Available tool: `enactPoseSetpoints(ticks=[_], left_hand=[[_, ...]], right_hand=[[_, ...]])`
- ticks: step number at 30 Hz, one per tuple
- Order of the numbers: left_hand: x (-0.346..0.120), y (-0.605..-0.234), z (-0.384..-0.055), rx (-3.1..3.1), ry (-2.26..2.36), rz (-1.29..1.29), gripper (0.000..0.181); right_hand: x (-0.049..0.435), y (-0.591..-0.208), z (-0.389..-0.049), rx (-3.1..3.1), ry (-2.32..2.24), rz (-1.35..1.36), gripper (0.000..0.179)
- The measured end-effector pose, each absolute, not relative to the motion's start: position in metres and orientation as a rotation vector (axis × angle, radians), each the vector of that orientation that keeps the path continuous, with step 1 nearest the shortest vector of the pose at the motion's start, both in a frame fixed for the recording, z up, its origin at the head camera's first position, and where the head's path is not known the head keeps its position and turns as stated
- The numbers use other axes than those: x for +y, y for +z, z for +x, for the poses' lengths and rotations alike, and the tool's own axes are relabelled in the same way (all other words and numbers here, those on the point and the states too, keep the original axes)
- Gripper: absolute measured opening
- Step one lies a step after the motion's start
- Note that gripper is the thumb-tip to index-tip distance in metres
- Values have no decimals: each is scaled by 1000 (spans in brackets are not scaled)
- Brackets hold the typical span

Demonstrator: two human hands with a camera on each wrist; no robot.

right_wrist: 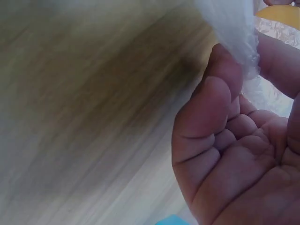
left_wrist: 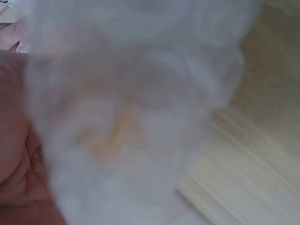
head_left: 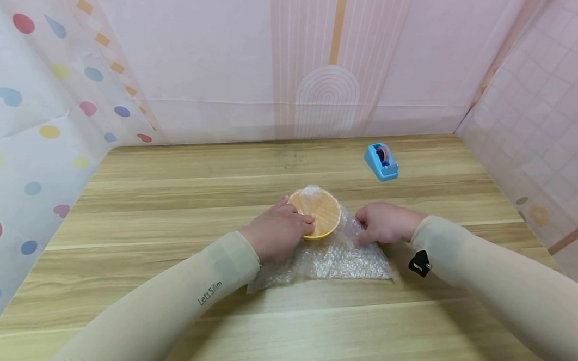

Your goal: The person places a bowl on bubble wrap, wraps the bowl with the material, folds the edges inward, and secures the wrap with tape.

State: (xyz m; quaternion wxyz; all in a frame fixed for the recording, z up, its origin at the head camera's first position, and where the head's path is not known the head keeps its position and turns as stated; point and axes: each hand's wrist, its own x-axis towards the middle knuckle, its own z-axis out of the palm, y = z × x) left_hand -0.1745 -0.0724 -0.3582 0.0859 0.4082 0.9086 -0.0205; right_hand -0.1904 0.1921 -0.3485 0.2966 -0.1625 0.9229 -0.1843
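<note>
A yellow round bowl (head_left: 326, 214) sits on a sheet of bubble wrap (head_left: 332, 260) in the middle of the table, with a flap of the wrap showing at its far rim. My left hand (head_left: 279, 230) grips the bowl's left side, thumb over the inside and other fingers at the outer edge. In the left wrist view, blurred bubble wrap (left_wrist: 140, 154) covers much of the picture, next to the palm (left_wrist: 23, 154). To the right of the bowl, my right hand (head_left: 389, 222) pinches the wrap's right edge between thumb and fingers, also visible in the right wrist view.
A blue tape dispenser (head_left: 382, 164) with a roll in it stands at the back right of the wooden table (head_left: 210, 173). Patterned sheets (head_left: 204, 54) hang behind and at both sides. A small black object (head_left: 420, 263) hangs at the right sleeve.
</note>
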Motion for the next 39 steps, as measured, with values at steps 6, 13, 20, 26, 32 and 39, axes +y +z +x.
enactPoseSetpoints(ticks=[6, 13, 20, 26, 32, 39], left_hand=[[-73, -359, -174, 2708, -64, 1213, 36], [-73, -359, -174, 2711, -50, 1211, 36], [-73, -360, -174, 2720, -61, 1219, 34], [-73, -361, -175, 2719, -60, 1225, 34], [-73, -360, -173, 2719, -52, 1226, 32], [-73, -360, -173, 2730, -48, 1244, 32]], right_hand=[[195, -347, -189, 2424, -475, -391, 18], [198, -348, -187, 2404, -477, -365, 18], [201, -344, -182, 2386, -480, -363, 17], [203, -341, -179, 2375, -503, -395, 11], [204, -335, -177, 2346, -547, -369, 10], [205, -328, -176, 2339, -673, -311, 39]])
